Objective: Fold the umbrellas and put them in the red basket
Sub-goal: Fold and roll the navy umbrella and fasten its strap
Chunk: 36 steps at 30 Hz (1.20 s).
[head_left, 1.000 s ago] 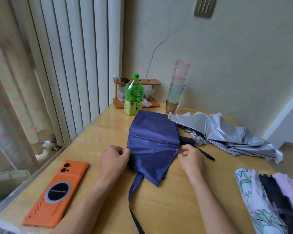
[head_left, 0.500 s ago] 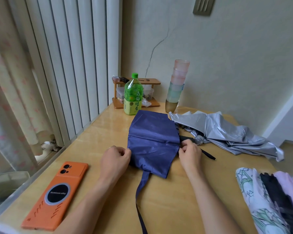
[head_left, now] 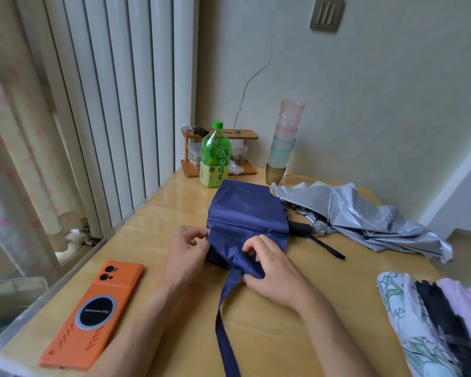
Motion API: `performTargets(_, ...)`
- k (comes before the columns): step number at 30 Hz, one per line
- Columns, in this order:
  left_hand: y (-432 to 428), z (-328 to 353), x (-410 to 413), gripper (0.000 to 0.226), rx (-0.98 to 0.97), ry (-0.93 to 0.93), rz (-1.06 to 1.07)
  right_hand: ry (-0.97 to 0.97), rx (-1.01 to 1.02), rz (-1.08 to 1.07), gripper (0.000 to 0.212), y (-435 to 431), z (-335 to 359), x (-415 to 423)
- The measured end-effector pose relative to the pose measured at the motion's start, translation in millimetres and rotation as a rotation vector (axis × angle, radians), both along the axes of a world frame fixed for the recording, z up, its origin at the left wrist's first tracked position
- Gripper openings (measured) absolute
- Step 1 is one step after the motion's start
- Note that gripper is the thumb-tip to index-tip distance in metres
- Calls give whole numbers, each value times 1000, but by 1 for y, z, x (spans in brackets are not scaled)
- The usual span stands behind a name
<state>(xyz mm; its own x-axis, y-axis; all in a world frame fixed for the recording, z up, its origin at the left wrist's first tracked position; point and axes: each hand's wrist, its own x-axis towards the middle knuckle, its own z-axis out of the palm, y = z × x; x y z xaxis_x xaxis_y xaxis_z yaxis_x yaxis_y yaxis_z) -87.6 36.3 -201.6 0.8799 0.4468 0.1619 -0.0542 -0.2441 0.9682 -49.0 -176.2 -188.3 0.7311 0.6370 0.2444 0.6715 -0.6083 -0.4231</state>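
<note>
Two grips busy mid-frame: left hand (head_left: 186,254) pinching the navy umbrella (head_left: 245,213) at its left edge, right hand (head_left: 272,270) pinching its lower fold on the surface (head_left: 269,336).

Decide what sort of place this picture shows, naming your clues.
Probably a home: a light wooden table beside white vertical window blinds, holding a green plastic tea bottle and stacked pastel plastic cups.

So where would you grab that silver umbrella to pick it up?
Probably by its black handle, the one firm, narrow part, which sticks out from the crumpled canopy of the silver umbrella toward the blue umbrella. Come down from above on the near side; the loose fabric offers no firm hold.
</note>
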Motion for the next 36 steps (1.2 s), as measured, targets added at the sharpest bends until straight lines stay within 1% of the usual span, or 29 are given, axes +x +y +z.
performTargets(3, 2, -4, 1, 29, 110, -50, -38, -165, 91, -96, 18, -3, -3, 6)
performTargets(6, 4, -9, 3, 28, 201, -123, -21, -213, 207, -122, 15, -13, -2, 7)
performTargets(8, 4, -8, 3, 24, 192, -123, 21, -279, 243, -88, 14, -16, 3, 7)
performTargets(10, 4, -5, 2, 16, 134, -96, 25, -299, 258, -29, 12, -16, 6, 7)
performTargets(11, 3, -4, 2, 18, 103, -90, 10, -280, 255, 4, 12, -16, 8, 6)
performTargets(13, 3, -1, 0, 30, 71, -98, -16, -224, 218, 42, 15, -16, 10, 5)
performTargets(15, 2, 1, -2, 37, 93, -83, 23, -165, 171, 37, 22, -17, 12, 3)
performTargets(19, 2, -2, -1, 30, 129, 20, 138, -14, 103, 74, 22, -16, 14, 1)
performTargets(20, 2, -4, 0, 30, 172, 53, 154, 17, 63, 90, 21, -15, 13, 1)
performTargets(23, 1, -13, 3, 29, 406, 190, 180, 73, -52, 113, 17, -14, 10, 1)
performTargets(25, 1, -16, 6, 24, 530, 279, 198, 111, -82, 109, 12, -14, 9, 1)
performTargets(27, 1, -19, 6, 22, 612, 322, 211, 159, -84, 95, 8, -15, 9, -1)
performTargets(29, 0, -20, 6, 20, 653, 322, 236, 181, -59, 80, 18, -15, 8, -2)
performTargets(31, 1, -20, 7, 18, 658, 261, 275, 146, -2, 52, 25, -12, 6, -3)
performTargets(32, 2, -21, 7, 17, 674, 168, 276, 115, 41, 38, 23, -9, 6, -4)
performTargets(33, 4, -22, 8, 15, 710, 39, 237, 77, 86, 28, 19, -6, 5, -6)
performTargets(35, 4, -25, 11, 14, 791, -182, 37, 8, 151, 46, 13, 1, 6, -9)
performTargets(36, 2, -29, 14, 20, 824, -226, -76, -10, 162, 70, 14, 4, 6, -11)
